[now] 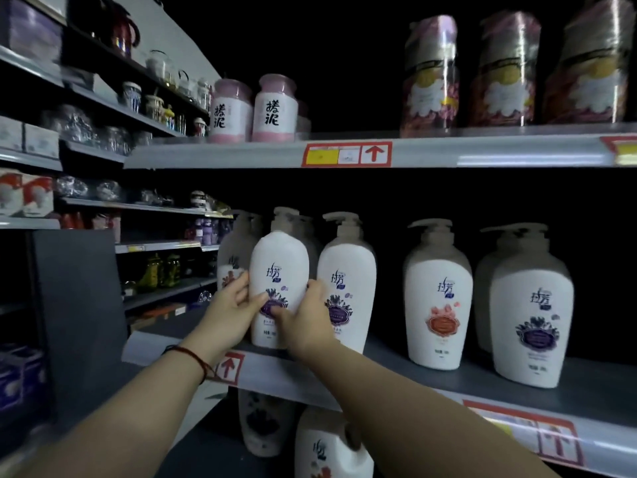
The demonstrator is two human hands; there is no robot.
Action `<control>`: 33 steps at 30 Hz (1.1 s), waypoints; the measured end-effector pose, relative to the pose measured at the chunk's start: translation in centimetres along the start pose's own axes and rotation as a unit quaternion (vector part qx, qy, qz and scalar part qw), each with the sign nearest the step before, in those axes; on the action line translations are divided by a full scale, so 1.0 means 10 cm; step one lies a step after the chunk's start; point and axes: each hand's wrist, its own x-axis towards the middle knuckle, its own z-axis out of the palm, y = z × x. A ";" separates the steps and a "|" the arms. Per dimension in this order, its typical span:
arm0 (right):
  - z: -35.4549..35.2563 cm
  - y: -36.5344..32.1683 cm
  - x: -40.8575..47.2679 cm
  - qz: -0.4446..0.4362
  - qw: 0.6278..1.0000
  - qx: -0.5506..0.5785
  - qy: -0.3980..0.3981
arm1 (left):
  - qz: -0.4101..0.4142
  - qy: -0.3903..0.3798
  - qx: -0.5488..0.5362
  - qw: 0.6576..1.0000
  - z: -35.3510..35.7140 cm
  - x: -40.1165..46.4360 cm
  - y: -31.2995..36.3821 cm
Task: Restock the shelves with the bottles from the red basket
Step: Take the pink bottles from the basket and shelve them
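A white pump bottle with a purple label [278,270] stands upright at the front edge of the middle shelf [396,367]. My left hand [231,312] grips its left side and my right hand [305,320] wraps its right side and front. More white pump bottles stand along the same shelf: one with a purple label [346,281] just right of it, one with an orange label [437,298], and another with a purple label [532,315] at the right. The red basket is out of view.
The upper shelf [431,150] carries pink-and-white jars [274,110] and wrapped cylindrical packs [429,74]. Below the middle shelf stand more white bottles [331,446]. A side aisle of shelves with glassware [103,132] runs to the left.
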 end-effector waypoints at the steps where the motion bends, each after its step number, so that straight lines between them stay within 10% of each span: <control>1: 0.02 0.03 0.00 0.003 1.000 -0.012 -0.001 | -0.002 0.000 0.001 1.000 -0.01 0.01 -0.04; 13: 0.02 -0.07 -0.27 -0.006 0.980 -0.199 -0.001 | -0.002 0.037 0.144 0.989 0.18 -0.45 0.01; 19: -0.35 0.06 -0.93 -0.119 0.922 -0.366 -0.026 | 0.045 0.031 0.426 0.903 0.26 -1.29 0.00; 33: -0.88 1.81 -3.51 -0.040 0.774 -0.550 -0.311 | -0.092 -0.291 0.534 0.789 0.54 -3.99 -1.16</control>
